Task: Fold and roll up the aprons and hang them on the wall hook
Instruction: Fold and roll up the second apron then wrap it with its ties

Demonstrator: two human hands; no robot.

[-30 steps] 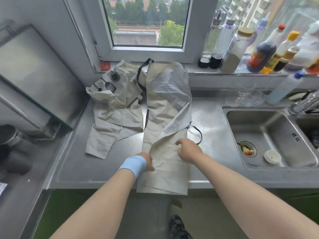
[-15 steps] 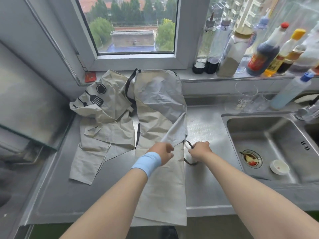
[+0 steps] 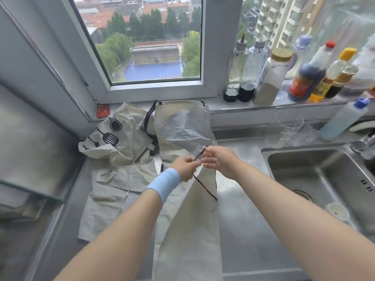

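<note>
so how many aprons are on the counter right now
2. A crumpled apron with black utensil prints lies at the left near the window corner. A plain apron lies folded lengthwise in the middle, both hands pinching its black strap.

Aprons (image 3: 188, 230) beige, strap (image 3: 205, 187) black; left apron (image 3: 121, 159) black utensil print; wristband (image 3: 164, 184) pale blue; counter (image 3: 243, 230) steel grey.

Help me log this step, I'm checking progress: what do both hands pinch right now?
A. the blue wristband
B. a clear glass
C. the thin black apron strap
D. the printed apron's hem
C: the left hand and right hand both pinch the thin black apron strap above the folded apron.
</note>
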